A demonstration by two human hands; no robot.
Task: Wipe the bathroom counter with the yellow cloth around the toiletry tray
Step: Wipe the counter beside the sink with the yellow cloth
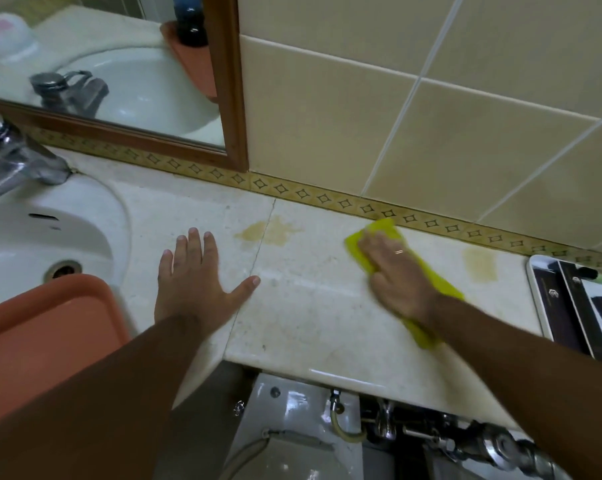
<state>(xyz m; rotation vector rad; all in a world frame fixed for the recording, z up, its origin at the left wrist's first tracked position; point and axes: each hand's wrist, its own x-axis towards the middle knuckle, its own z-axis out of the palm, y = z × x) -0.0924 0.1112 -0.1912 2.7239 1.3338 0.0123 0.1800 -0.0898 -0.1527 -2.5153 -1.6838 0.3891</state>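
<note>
- Pressing flat on the yellow cloth, the right hand lies palm down with its fingers stretched toward the wall; nothing is pinched, so the grip is spread out on top of the cloth rather than closed around it.
- The cloth lies on the desk, close to the patterned border strip at the foot of the tiled wall. Its far corner shows beyond the fingertips and its near end shows below the wrist.
- The left hand rests palm down on the bare desk, fingers splayed and holding nothing, just right of the sink.
- The toiletry tray sits at the right end of the desk, partly cut off by the picture edge, with dark flat packets in it. It is near the cloth but apart from it.
- Two yellowish stains mark the desk: one between the two hands, one between the cloth and the tray.
- An orange basin sits in the sink, below the tap.
- A wood-framed mirror hangs above the sink.
</note>
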